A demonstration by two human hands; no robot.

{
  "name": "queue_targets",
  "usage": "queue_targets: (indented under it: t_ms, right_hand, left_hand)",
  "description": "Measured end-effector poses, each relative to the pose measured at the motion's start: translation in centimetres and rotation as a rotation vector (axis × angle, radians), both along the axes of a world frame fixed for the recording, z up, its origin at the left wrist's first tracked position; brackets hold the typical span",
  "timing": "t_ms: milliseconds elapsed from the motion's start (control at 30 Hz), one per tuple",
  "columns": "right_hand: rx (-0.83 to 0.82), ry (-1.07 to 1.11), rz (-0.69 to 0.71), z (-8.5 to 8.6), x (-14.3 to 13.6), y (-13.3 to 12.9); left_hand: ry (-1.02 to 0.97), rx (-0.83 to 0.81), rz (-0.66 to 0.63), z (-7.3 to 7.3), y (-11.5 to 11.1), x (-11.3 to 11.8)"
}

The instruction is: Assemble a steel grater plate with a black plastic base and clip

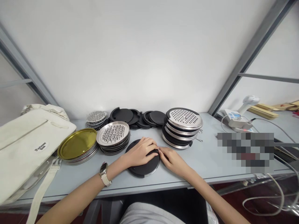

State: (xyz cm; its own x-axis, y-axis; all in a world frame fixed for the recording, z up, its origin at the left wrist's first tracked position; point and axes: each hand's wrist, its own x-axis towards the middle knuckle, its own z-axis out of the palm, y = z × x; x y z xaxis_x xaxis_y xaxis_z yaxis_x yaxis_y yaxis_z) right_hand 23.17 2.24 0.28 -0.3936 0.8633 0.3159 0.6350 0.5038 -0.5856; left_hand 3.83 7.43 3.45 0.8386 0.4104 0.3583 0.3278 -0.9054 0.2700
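A black round disc [142, 168] with a thin silvery rim showing at its lower right lies flat before me. My left hand [143, 151] is on top of it, fingers curled towards its right edge and thumb against the surface. At that edge, my right hand [169, 158] is closed in a pinch beside the left fingertips; what it pinches is too small and hidden to make out. Behind to the right rises a stack of perforated metal grater discs [185, 119] in black holders, wire loops [199, 135] poking out at its right side.
Left of the disc stand a pile of grater plates [113, 133] and a pile topped by a gold-coloured round lid [78, 143]. Black round pieces [122, 115] and smaller grater discs [96, 116] line the wall. A cream bag [30, 146] sits far left, a scanner [249, 101] far right.
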Motion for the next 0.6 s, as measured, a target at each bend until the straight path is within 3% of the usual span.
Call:
queue_targets:
  t_ms: [600]
  right_hand:
    - [0.031,-0.033,-0.049,-0.34,-0.04,0.03]
  left_hand:
    - [-0.009,-0.011,0.000,0.18,-0.05,0.06]
